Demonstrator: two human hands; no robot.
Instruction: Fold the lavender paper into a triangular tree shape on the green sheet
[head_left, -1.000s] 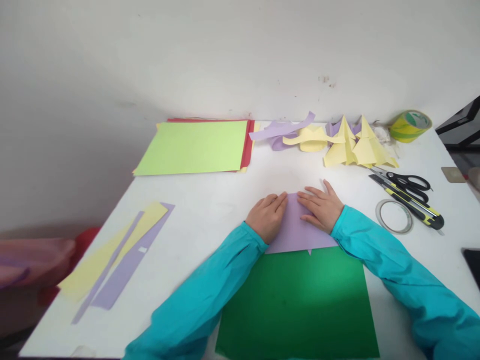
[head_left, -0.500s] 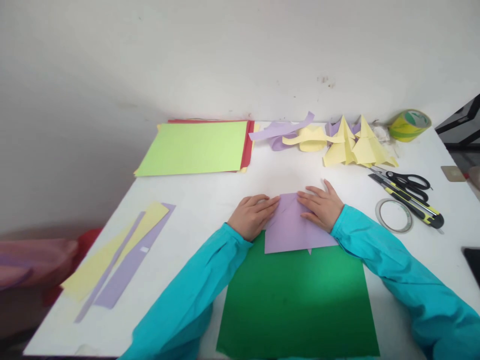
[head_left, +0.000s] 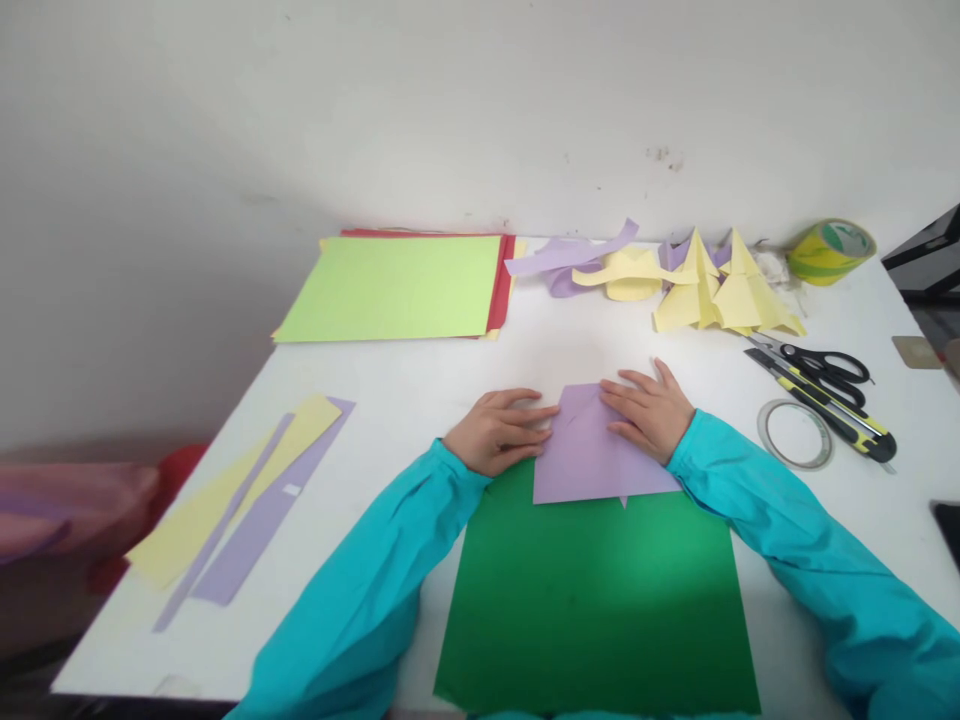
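A folded sheet of purple paper [head_left: 581, 455] lies over the far part of a green sheet [head_left: 600, 600], with a small purple point sticking out below its near edge. My right hand [head_left: 651, 410] rests on the upper right of the purple paper, fingers spread and pressing down. At the paper's left edge is my left hand [head_left: 501, 432], its fingers stretched out with the tips at or just touching that edge. Neither hand grips anything. Part of the paper's right side is hidden under my right hand and sleeve.
Behind stand yellow folded paper cones [head_left: 742, 290] beside curled paper strips [head_left: 630, 275]. Coloured sheets [head_left: 397, 290] are stacked at back left, paper offcuts [head_left: 247, 520] lie left. On the right are scissors [head_left: 832, 370], a utility knife [head_left: 832, 410] and tape rolls [head_left: 795, 435] [head_left: 832, 252].
My left hand has slid slightly left, its fingers drawing back from the purple paper to its edge. My right hand stays on the paper. The whole view has shifted a little.
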